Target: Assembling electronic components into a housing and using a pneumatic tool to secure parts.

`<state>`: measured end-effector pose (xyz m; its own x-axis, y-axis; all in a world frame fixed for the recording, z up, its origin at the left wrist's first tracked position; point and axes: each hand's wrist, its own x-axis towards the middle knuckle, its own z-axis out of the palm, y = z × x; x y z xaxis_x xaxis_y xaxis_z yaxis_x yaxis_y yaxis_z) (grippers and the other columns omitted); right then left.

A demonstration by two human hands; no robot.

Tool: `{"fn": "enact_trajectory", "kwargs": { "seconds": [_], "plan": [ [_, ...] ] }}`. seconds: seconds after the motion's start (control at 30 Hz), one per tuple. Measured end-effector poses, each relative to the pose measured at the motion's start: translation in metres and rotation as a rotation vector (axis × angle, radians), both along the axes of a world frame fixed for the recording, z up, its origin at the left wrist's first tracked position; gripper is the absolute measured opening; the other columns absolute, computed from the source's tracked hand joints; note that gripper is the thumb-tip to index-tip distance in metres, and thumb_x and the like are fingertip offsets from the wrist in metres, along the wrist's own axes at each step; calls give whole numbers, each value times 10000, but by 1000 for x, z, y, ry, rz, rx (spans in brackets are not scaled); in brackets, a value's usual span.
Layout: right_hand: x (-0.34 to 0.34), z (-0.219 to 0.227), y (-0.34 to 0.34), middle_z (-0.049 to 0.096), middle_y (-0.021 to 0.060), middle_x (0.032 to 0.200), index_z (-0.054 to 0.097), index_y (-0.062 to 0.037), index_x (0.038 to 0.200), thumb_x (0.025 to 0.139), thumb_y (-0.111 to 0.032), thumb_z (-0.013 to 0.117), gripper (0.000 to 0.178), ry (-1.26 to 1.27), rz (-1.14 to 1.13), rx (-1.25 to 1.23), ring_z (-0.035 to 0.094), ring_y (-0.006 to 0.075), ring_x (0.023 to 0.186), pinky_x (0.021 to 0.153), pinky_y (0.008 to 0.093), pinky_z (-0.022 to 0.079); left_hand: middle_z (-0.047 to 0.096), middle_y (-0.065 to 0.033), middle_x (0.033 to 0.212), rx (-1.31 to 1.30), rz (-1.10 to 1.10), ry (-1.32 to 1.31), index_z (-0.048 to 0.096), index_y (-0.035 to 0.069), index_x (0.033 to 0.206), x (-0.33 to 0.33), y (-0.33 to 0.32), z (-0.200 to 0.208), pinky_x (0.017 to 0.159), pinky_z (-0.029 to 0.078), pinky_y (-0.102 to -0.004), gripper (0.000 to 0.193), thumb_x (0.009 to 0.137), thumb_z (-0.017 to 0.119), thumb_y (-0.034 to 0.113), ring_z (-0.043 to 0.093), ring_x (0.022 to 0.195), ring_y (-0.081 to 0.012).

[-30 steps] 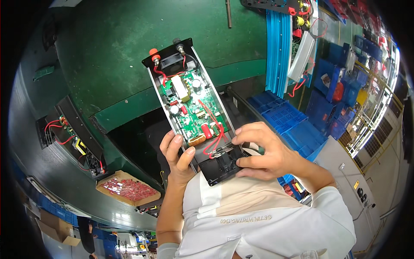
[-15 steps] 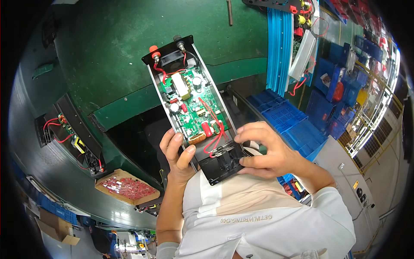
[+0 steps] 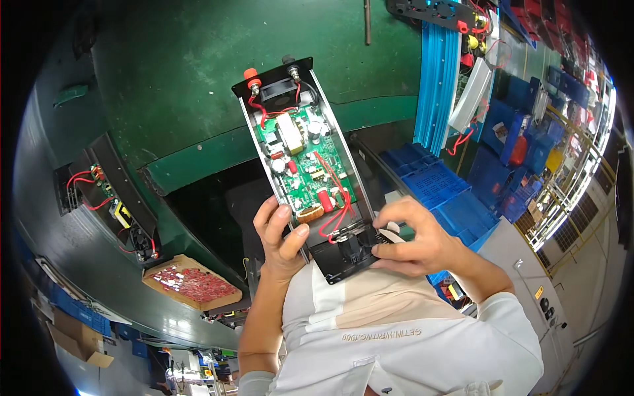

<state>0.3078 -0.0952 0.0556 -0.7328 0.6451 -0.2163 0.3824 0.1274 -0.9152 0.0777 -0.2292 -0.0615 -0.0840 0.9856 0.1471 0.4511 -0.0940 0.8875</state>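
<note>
An open electronics chassis (image 3: pixel 300 165) is held up over my lap. It holds a green circuit board with red wires, a black fan and red and black terminals at its far end. My left hand (image 3: pixel 282 237) grips the chassis's near left edge. At the black near end panel (image 3: pixel 343 254), my right hand (image 3: pixel 413 241) has its fingers closed on the panel's right side.
A green workbench (image 3: pixel 198 86) lies ahead. A second open unit (image 3: pixel 109 195) rests at the left, with a cardboard box of small red parts (image 3: pixel 191 284) near it. Blue rails (image 3: pixel 436 79) and blue crates (image 3: pixel 462 198) stand at the right.
My right hand has shifted slightly along the near end panel, fingers curling in tighter. The chassis and my left hand stay about where they were.
</note>
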Motion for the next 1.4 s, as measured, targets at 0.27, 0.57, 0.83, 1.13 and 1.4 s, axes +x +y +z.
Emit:
{"fn": "enact_trajectory", "kwargs": {
  "seconds": [0.27, 0.57, 0.83, 1.13, 1.4],
  "plan": [
    [8, -12, -5, 613, 121, 1134, 764, -100, 984, 728, -140, 916, 300, -43, 124, -118, 633, 282, 966, 764, 393, 505, 402, -56, 1572, 41, -38, -100, 567, 313, 1341, 4, -24, -18, 1041, 498, -512, 533, 878, 743, 114, 435, 1336, -458],
    [-11, 4, 20, 642, 135, 1147, 741, -87, 949, 731, -137, 903, 276, -22, 153, -59, 632, 298, 987, 803, 406, 502, 468, -101, 1500, -36, 28, -54, 558, 235, 1298, -3, 11, 15, 978, 527, -483, 740, 673, 873, -4, 530, 1253, -455],
    [-49, 19, 65, 645, 137, 1131, 625, -20, 1006, 913, -36, 677, 108, 97, -238, 12, 570, 331, 1147, 1048, 494, 432, 477, -184, 1515, -52, 49, -62, 497, 34, 1450, -31, 104, 74, 1162, 393, -515, 917, 607, 858, 4, 454, 1386, -455],
    [-94, 5, 93, 653, 23, 980, 601, -16, 1189, 967, -167, 739, 301, 109, -502, -105, 602, 65, 890, 791, 230, 505, 323, -159, 1609, -28, -124, -284, 143, 63, 1642, -40, 137, 62, 1197, 371, -433, 1343, 625, 985, 312, 406, 1455, -311],
    [-109, -7, 90, 671, 17, 862, 601, -14, 1104, 956, -232, 775, 316, 243, -648, -36, 615, 47, 759, 648, 204, 509, 345, -185, 1545, -59, -84, -459, 196, 51, 1619, -34, 141, 47, 1179, 379, -453, 1321, 636, 945, 517, 405, 1423, -341]
  ]
}}
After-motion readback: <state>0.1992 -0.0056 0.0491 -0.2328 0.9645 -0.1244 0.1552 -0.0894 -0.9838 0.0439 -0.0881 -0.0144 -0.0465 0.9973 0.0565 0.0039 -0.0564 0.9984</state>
